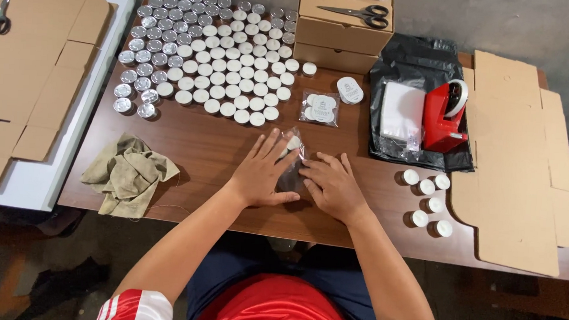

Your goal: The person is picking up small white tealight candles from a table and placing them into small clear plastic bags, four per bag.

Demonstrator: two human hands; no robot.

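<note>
My left hand (262,172) lies flat on a small clear plastic bag (292,162) on the brown table (200,150), fingers spread over it. My right hand (332,184) presses the bag's right side, fingers bent. A white-topped item shows inside the bag's top end. Both hands touch the bag near the table's front middle.
Several white and silver tealights (218,59) fill the back left. A filled clear packet (319,108), round labels (350,90), a red tape dispenser (444,115) on a black bag, stacked boxes with scissors (360,14), loose tealights (426,201), flat cardboard (518,159) and a rag (128,173) surround me.
</note>
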